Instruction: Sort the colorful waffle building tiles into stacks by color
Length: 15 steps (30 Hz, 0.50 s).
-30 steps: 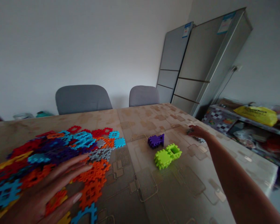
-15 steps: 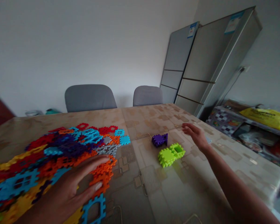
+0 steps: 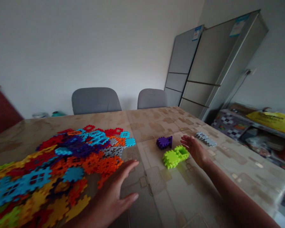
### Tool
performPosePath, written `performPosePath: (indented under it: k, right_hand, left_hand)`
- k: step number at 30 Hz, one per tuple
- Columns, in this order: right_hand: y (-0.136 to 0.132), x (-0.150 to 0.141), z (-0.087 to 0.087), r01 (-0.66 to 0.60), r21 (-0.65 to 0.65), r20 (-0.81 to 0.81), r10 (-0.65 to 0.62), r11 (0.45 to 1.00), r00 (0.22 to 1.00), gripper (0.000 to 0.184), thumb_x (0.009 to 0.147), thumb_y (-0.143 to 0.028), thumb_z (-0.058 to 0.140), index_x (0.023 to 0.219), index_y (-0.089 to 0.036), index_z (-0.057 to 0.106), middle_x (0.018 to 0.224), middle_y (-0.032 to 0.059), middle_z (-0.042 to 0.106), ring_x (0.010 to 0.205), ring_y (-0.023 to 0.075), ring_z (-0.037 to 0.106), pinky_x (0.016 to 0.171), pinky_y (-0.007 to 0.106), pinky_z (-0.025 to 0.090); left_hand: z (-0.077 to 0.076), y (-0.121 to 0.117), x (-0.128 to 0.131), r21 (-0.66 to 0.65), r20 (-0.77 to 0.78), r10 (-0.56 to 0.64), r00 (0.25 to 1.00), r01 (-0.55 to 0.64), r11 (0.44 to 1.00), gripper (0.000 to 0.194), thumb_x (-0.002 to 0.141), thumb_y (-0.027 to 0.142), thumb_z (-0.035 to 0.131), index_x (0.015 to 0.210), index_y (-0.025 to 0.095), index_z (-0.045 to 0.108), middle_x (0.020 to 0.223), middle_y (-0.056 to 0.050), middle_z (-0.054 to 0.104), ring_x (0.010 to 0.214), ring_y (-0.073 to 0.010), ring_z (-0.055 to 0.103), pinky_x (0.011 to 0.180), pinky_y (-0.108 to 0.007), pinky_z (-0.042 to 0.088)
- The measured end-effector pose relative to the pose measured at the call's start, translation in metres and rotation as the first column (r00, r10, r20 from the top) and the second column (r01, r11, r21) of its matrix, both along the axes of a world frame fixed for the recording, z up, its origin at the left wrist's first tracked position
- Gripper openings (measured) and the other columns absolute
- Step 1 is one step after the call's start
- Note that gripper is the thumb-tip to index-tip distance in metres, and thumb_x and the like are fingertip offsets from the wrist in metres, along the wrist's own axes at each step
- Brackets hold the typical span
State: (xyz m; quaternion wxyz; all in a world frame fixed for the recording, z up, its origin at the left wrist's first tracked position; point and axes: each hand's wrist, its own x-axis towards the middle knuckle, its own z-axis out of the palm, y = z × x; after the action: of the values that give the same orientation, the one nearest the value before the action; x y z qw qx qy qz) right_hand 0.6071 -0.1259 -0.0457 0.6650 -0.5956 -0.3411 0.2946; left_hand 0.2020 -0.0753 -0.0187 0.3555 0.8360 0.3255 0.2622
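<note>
My left hand (image 3: 117, 193) hovers at the right edge of a spread of toothed plastic building tiles (image 3: 90, 163), fingers apart and nothing in them. Those tiles are orange, blue, purple, red, yellow and grey. On the right half of the table, my right hand (image 3: 194, 148) is stretched out and empty, just right of a lime-green block assembly (image 3: 175, 156), which has a square opening on top. Behind that assembly lies a smaller purple assembly (image 3: 163, 142). Beyond my right hand sits a flat grey piece of joined tiles (image 3: 205, 138).
Two grey chairs (image 3: 96, 100) stand at the table's far side, against the white wall. A tall silver refrigerator (image 3: 210, 63) rises behind the right corner. To the right, a shelf holds a yellow plastic bag (image 3: 273, 122). The table has a patterned cover (image 3: 152, 120).
My left hand has moved right, away from over the orange tiles. My right hand has shifted left towards the green assembly, uncovering the grey piece. The view has turned slightly left.
</note>
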Motion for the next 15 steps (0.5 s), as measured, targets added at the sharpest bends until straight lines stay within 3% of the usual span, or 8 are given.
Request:
performPosePath:
  k: [5, 10, 15]
  right_hand:
    - [0.014, 0.020, 0.018, -0.042, -0.128, -0.005, 0.041, 0.991, 0.999, 0.041, 0.089, -0.058, 0.062, 0.108, -0.022, 0.066, 0.113, 0.0121, 0.073, 0.106, 0.0274, 0.070, 0.101, 0.045, 0.053]
    - [0.032, 0.034, 0.041, -0.195, -0.341, -0.051, 0.189, 0.920, 0.981, 0.034, 0.100, -0.043, 0.052, 0.119, -0.016, 0.061, 0.104, 0.0155, 0.073, 0.087, 0.0268, 0.075, 0.088, 0.046, 0.059]
    - [0.051, 0.029, 0.044, -0.309, -0.475, -0.047, 0.326, 0.824, 0.944, 0.039, 0.103, -0.040, 0.052, 0.132, -0.014, 0.054, 0.113, 0.0127, 0.069, 0.087, 0.0221, 0.073, 0.082, 0.042, 0.060]
  left_hand:
    - [0.000, 0.032, 0.063, 0.167, 0.043, -0.109, 0.993, 0.101, 0.981, 0.068, 0.075, 0.008, 0.064, 0.139, 0.026, 0.051, 0.142, -0.009, 0.059, 0.127, -0.0276, 0.059, 0.106, -0.048, 0.050]
    - [-0.009, 0.074, 0.133, 0.248, 0.034, -0.136, 0.990, 0.123, 0.961, 0.076, 0.078, 0.011, 0.077, 0.146, 0.022, 0.045, 0.148, -0.014, 0.051, 0.135, -0.0326, 0.049, 0.114, -0.054, 0.039]
    - [-0.028, 0.089, 0.181, 0.293, -0.005, -0.158, 0.987, 0.153, 0.944, 0.044, 0.097, 0.033, 0.067, 0.137, 0.020, 0.054, 0.145, -0.012, 0.052, 0.128, -0.0338, 0.054, 0.103, -0.058, 0.047]
